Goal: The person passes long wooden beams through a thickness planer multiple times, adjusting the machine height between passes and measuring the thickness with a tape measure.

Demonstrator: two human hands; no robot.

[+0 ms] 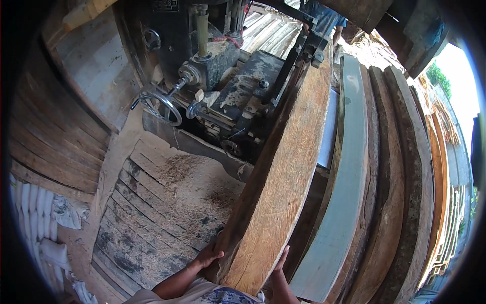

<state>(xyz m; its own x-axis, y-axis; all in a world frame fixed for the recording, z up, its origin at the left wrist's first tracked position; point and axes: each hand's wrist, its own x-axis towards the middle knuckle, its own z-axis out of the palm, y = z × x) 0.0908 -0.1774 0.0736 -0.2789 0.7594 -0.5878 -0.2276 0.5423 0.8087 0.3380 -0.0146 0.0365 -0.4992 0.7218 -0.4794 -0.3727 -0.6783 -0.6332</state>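
Observation:
A long, thick wooden plank [283, 187] with rough brown bark-like sides runs away from my body. Its far end lies beside the black machine's rail at the top. My left hand [207, 256] grips the plank's left side close to the near end, thumb showing and the other fingers mostly hidden. On the opposite edge, my right hand [281, 261] holds the plank with its fingers along the side; part of that hand is hidden by the wood. The near end of the plank is close against my shirt.
A black machine [217, 76] with a chrome handwheel [161, 105] stands ahead to the left. Right of the plank lies a row of thick slabs, one bluish-grey board [336, 202] among them. Sawdust [187, 177] covers the slatted floor. White sacks [38, 213] are stacked at left.

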